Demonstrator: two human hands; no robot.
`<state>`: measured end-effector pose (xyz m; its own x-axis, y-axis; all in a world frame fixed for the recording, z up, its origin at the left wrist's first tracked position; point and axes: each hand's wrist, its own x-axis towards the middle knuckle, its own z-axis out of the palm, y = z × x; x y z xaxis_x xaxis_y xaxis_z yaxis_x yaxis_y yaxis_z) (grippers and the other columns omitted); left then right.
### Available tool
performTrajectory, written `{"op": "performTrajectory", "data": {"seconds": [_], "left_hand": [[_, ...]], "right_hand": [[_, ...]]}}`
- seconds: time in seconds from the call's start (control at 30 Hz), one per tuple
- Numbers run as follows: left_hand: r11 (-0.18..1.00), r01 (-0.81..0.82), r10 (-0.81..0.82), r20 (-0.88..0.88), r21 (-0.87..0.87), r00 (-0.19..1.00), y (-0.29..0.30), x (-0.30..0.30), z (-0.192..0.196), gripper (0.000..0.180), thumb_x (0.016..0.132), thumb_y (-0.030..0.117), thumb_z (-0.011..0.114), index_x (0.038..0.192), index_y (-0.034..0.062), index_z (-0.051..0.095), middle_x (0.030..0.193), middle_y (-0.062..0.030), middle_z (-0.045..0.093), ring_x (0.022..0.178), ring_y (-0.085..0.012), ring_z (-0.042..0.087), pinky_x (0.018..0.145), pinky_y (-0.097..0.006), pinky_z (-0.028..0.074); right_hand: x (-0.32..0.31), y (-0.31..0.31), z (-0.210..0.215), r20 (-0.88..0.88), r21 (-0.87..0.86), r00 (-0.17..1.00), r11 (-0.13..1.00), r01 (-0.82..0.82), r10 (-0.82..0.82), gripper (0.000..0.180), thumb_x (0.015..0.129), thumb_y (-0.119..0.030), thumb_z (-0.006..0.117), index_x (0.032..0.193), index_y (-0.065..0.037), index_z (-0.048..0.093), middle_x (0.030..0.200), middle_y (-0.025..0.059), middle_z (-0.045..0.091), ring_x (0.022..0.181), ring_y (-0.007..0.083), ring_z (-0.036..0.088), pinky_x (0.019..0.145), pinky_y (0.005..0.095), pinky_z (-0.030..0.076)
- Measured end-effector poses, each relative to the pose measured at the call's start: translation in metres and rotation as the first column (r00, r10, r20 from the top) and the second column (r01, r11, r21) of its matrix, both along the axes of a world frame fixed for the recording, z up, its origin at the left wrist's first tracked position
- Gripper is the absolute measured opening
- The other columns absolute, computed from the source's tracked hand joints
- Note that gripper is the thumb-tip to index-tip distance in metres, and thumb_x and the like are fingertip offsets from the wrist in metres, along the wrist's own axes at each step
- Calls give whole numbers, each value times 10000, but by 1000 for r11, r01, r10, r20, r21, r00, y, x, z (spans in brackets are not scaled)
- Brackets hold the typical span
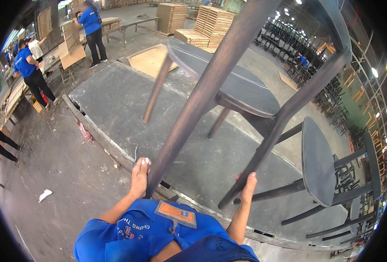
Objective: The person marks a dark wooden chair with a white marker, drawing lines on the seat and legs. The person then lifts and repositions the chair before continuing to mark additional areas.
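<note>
A dark wooden chair (245, 89) is tilted in front of me over a grey-topped platform, with two long legs slanting down toward my body. My left hand (139, 177) is closed at the lower end of the left long leg (182, 131); some of its fingers are hidden behind the wood, and something white shows at a fingertip. Around the lower part of the right long leg (263, 150), my right hand (247, 187) is closed, its thumb along the near side. The dark oval seat faces away and upward, and two shorter legs point down toward the platform.
The platform (110, 94) has a raised edge on my side. A second dark chair (318, 161) lies on its right part. Stacked boards (171, 18) stand at the back, and rows of dark chairs (289, 41) at far right. Several people in blue work at left.
</note>
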<state>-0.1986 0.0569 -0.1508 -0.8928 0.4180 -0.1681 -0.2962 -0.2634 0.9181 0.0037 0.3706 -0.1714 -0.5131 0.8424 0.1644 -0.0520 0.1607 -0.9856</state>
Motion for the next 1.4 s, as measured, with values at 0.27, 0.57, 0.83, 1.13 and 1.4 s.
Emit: {"op": "performTrajectory", "data": {"seconds": [0.27,0.57,0.83,1.13,1.4], "left_hand": [[985,78,-57,-135,157,989,34,-47,39,289,1036,365,302,1011,105,426,735,-114,570,582,-210,615,500,-356,534],[972,-197,18,-791,-131,611,51,-48,70,223,1032,228,332,1028,45,462,1102,-229,637,912,-265,657,780,-348,490],[935,-337,-66,-988,-111,141,59,-42,88,75,941,100,491,917,31,508,1297,-294,508,1117,-435,555,899,-437,474],[933,-331,-79,-976,-143,202,59,-42,82,72,953,83,470,967,20,502,1309,-283,506,1102,-422,561,894,-429,473],[908,-400,-74,-987,-125,142,63,-41,80,68,952,61,462,980,11,499,1301,-285,513,992,-390,601,838,-410,484]], "right_hand": [[26,-42,96,154,248,965,954,169,-211,543,980,-485,431,1144,30,474,642,56,547,530,142,540,491,264,428],[1,-16,110,225,530,880,810,251,-419,538,995,-445,418,1356,-47,380,725,59,531,606,139,534,542,300,437],[-2,-16,113,208,599,889,772,215,-409,578,994,-429,412,1455,-108,276,750,86,568,590,176,559,551,330,472],[-4,-32,134,305,484,893,861,154,-331,614,991,-301,437,1499,-104,154,1379,269,436,1189,443,505,955,442,439],[-2,-32,131,267,536,908,833,138,-322,630,984,-334,438,1503,-124,150,1402,228,431,1184,428,515,955,441,444]]}}
